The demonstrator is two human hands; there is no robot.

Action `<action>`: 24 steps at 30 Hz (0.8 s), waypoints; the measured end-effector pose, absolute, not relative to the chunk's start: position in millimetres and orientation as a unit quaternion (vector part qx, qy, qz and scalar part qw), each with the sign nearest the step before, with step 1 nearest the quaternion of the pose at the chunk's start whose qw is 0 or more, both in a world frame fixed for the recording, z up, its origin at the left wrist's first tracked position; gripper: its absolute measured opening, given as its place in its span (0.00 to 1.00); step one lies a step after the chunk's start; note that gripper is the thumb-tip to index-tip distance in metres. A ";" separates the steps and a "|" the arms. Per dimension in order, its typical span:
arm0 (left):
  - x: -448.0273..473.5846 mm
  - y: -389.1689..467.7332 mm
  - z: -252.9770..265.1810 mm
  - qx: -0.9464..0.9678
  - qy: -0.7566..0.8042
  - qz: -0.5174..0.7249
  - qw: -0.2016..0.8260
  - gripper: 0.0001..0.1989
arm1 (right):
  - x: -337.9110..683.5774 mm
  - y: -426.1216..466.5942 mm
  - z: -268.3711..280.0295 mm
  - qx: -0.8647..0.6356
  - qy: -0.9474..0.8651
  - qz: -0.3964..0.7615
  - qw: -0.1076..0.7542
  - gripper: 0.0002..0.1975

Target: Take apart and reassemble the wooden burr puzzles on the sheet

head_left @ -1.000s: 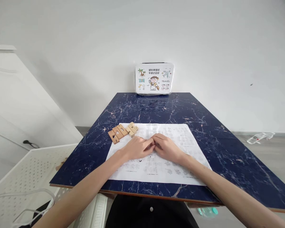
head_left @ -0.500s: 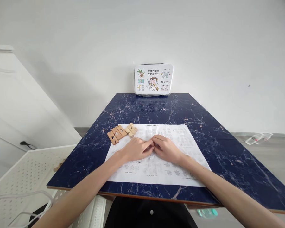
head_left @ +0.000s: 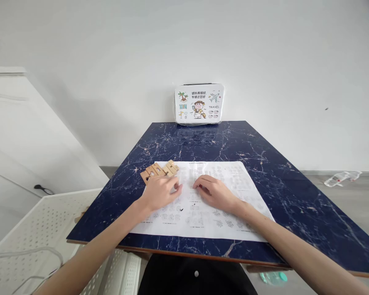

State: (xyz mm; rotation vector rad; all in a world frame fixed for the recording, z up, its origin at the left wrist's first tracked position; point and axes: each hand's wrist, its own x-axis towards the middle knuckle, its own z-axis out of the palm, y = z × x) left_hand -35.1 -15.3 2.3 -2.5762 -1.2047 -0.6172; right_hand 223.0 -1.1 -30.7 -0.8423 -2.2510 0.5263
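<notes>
My left hand [head_left: 162, 191] hovers over or rests on the left part of the printed paper sheet [head_left: 227, 227], just in front of the wooden puzzle pieces [head_left: 156, 168]. Its fingers are loosely bent, with a gap between thumb and forefinger and nothing visible in it. It covers the near edge of the darker pieces; paler interlocked blocks [head_left: 171, 166] sit beside them. On the middle of the sheet lies my right hand [head_left: 215, 191], fingers loosely curled, thumb apart, no object showing. The two hands are separated.
The sheet lies on a dark blue marbled table [head_left: 212, 143]. A white cartoon-printed case [head_left: 199, 104] leans against the wall at the far edge. At left stands a white perforated cart [head_left: 33, 221] with cables. Plastic bottles [head_left: 273, 277] lie on the floor.
My hands have come apart; before, their fingertips met over the sheet. The left has moved leftward to the wooden pieces, while the right has stayed nearly in place.
</notes>
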 end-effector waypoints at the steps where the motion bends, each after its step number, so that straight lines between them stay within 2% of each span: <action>1: -47.2 -20.2 4.1 -0.859 -0.448 -0.220 0.113 0.11 | 223.7 -1.3 -30.5 -0.327 -0.860 0.207 0.333 0.12; 4: -85.8 -32.6 3.5 -0.810 -0.531 -0.218 0.120 0.11 | 225.0 -0.6 -31.1 -0.340 -0.853 0.220 0.330 0.12; 8: -121.9 -30.5 -8.2 -0.756 -0.601 -0.232 0.116 0.34 | 224.8 0.6 -31.4 -0.346 -0.849 0.225 0.329 0.12; 13: -123.6 -3.3 -17.0 -0.755 -0.615 -0.222 0.054 0.44 | 224.3 0.4 -30.1 -0.349 -0.846 0.233 0.329 0.12; 18: -111.8 11.3 -14.4 -0.743 -0.643 -0.183 0.027 0.46 | 224.2 -0.2 -29.8 -0.355 -0.838 0.244 0.334 0.12; 24: -109.1 18.6 -9.2 -0.764 -0.619 -0.175 0.041 0.40 | 223.9 -0.4 -29.3 -0.358 -0.839 0.242 0.331 0.12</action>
